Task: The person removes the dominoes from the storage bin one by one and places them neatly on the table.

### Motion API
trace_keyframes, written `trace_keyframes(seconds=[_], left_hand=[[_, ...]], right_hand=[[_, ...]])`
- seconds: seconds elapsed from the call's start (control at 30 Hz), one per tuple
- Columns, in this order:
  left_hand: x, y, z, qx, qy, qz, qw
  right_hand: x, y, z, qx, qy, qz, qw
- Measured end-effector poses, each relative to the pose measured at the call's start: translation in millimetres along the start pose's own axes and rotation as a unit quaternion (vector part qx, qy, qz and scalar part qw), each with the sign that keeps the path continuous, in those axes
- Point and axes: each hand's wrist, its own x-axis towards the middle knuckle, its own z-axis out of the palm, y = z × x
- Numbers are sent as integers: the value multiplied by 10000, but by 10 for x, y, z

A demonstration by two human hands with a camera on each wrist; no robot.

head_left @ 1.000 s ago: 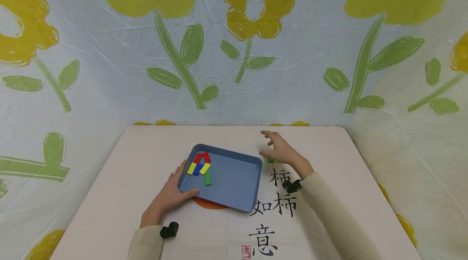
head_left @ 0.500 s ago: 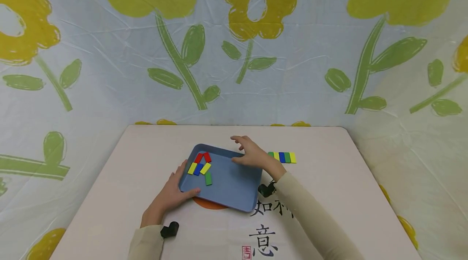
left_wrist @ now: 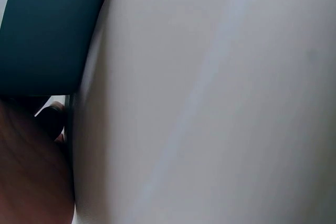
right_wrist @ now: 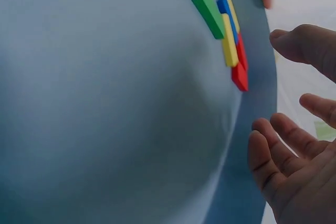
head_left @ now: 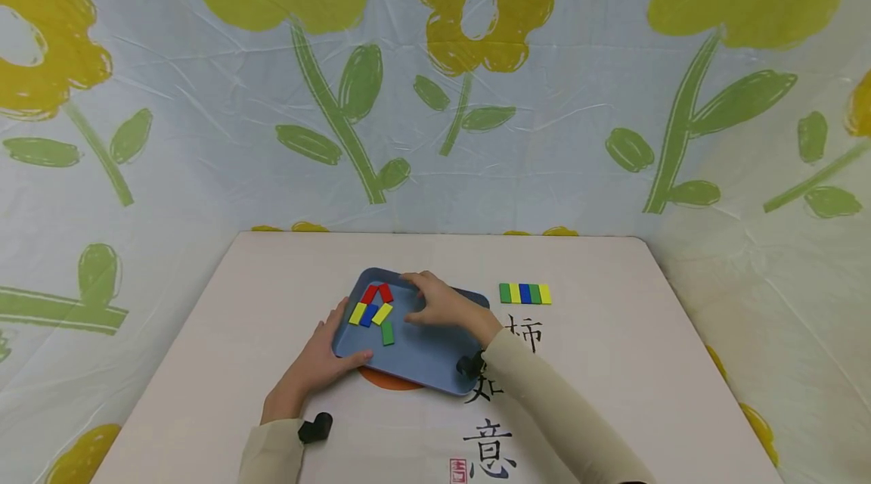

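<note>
A blue tray (head_left: 415,363) lies slightly turned on the table. My left hand (head_left: 316,363) grips its left end, thumb over the front rim and fingers along the outer side. My right hand (head_left: 445,308) hovers over the tray's back part, fingers spread and thumb apart, holding nothing in the right wrist view. Left of it in the tray lie flat domino-like blocks: two red blocks (head_left: 377,293), yellow blocks (head_left: 382,314), a blue block (head_left: 369,315) and a green block (head_left: 388,333). The left wrist view shows mostly the tray's outer wall (left_wrist: 47,30).
Right of the tray, a row of green, yellow and blue blocks (head_left: 525,293) lies side by side on the pale table (head_left: 272,280). Black characters (head_left: 490,448) and an orange patch (head_left: 391,380) mark the tabletop. A flowered cloth (head_left: 531,181) hangs behind and at the sides.
My right hand has moved left from the row of blocks to over the tray, uncovering the row. My left hand, the tray and its blocks stay put.
</note>
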Motion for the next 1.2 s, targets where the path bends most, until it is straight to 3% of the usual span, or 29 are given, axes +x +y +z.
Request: trace_keyframes(seconds=[0.5,0.93,1.2], left_hand=[[26,-14,3,1,-30,26,10000],[27,-26,7,9,25,65,10000],[23,-18,8,-59,4,46,10000]], right_hand=[[92,-54,219,-435,-551,-71,9975],[159,-68,323,-797,-750,-438,9930],[192,-83,398,-957,-787,-397,9915]])
